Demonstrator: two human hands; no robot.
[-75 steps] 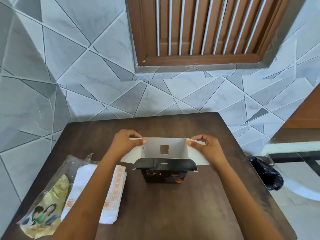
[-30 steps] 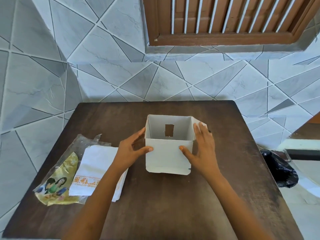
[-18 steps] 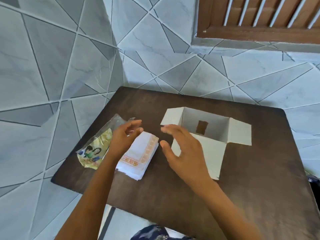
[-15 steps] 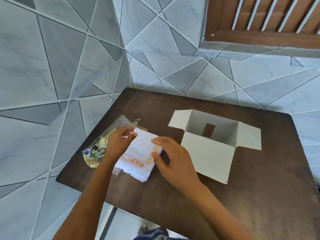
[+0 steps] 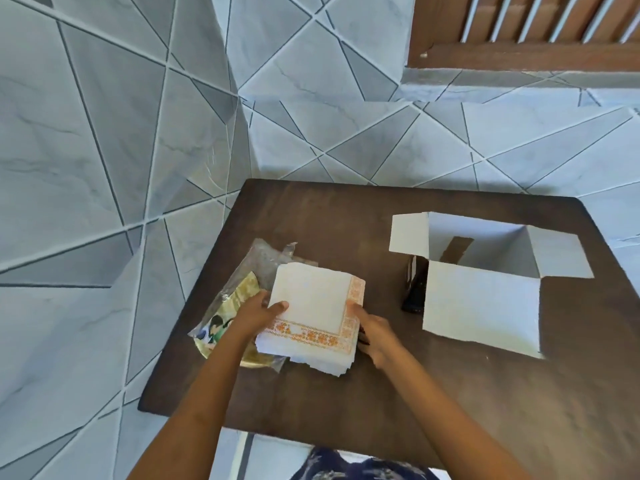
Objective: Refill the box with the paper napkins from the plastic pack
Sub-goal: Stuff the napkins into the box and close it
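Observation:
A stack of white paper napkins (image 5: 313,301) with an orange patterned border lies on the dark table's left part, partly over a clear plastic pack (image 5: 242,289) with a yellow printed label. My left hand (image 5: 258,311) grips the stack's left edge with the thumb on top. At the stack's right edge, my right hand (image 5: 375,332) holds it with fingers tucked under. The white cardboard box (image 5: 485,299) stands to the right, flaps spread wide, nothing visible inside but a brown rectangle on its far wall.
The dark wooden table (image 5: 433,393) stands against a grey tiled wall (image 5: 138,133). Its left and near edges are close to the napkins. A brown louvred window (image 5: 536,29) is above at the right. Blue patterned clothing (image 5: 346,469) shows below the near edge.
Both hands left the box, whose flaps now spread wide, and moved left to the napkins. They now grip the stack on both sides, and it sits further out of the plastic pack.

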